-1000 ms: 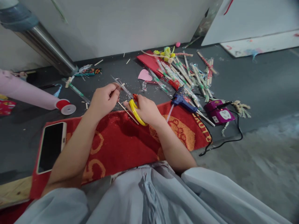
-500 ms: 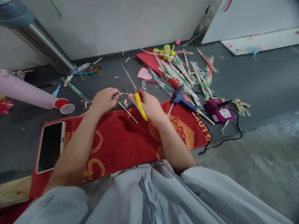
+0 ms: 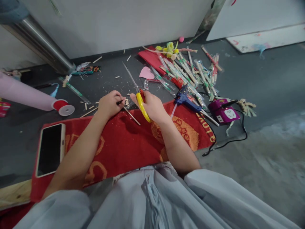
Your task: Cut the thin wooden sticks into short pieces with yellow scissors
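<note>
My left hand (image 3: 111, 104) is closed in a pinch above the far edge of the red towel (image 3: 124, 149). Something small and dark shows at its fingertips; I cannot make out what it is. One end of a thin wooden stick (image 3: 132, 116) lies just below those fingers, the rest slanting over the towel. Yellow-handled scissors (image 3: 142, 107) are gripped in my right hand (image 3: 153, 106), blades pointing away and looking nearly together. Short cut stick pieces (image 3: 127, 102) are scattered between the two hands.
A blue glue gun (image 3: 187, 101) rests right of my right hand, beside a purple power socket (image 3: 223, 111) with a black cord. Wrapped chopsticks (image 3: 181, 74) pile behind it. On the left are a phone (image 3: 50, 149) and a ribbon spool (image 3: 65, 108).
My left hand has moved slightly right, toward the stick pieces, and its fingers have shifted. The small pale piece at its fingertips no longer shows there. The scissors stay in my right hand.
</note>
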### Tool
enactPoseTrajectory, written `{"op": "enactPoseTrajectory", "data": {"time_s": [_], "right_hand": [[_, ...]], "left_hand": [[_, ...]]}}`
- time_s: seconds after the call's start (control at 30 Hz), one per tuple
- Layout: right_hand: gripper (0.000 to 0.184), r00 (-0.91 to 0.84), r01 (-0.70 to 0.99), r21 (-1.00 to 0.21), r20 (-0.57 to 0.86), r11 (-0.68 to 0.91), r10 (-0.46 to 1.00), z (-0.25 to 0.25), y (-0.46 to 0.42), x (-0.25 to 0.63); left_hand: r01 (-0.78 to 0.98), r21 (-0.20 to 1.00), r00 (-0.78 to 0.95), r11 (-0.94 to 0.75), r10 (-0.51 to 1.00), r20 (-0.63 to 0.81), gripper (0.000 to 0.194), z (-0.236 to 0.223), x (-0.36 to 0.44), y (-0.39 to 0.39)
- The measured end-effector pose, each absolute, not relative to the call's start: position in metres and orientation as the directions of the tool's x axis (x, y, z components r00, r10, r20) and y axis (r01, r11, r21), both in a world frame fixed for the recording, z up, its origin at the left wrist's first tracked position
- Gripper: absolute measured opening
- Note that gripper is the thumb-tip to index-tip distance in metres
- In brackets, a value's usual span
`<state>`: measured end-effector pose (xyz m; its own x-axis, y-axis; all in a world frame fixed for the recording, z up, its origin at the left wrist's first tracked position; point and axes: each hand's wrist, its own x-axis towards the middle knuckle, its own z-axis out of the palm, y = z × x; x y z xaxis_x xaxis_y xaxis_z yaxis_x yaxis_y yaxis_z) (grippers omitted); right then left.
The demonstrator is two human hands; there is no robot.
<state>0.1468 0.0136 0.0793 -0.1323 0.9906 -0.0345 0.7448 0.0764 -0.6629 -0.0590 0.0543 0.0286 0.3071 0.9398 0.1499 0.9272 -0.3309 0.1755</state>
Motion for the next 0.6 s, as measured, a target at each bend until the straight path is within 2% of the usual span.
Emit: {"op": "enactPoseTrajectory", "data": {"time_s": [0.23,0.6], "right_hand": [[0.057,-0.139,0.746,-0.661,-0.038,0.079,0.99,0.0795,0.014,0.1468],[0.056,-0.139,0.751,-0.655,-0.043,0.077,0.989,0.0821,0.0131,0.146]], "left_hand": [[0.941,0.179,0.26,-0.288,0.951,0.165,0.033,0.0294,-0.0555,0.0519],[0.941,0.086,0.307,-0.328,0.931,0.199,0.038,0.032,-0.0588,0.0479]]}}
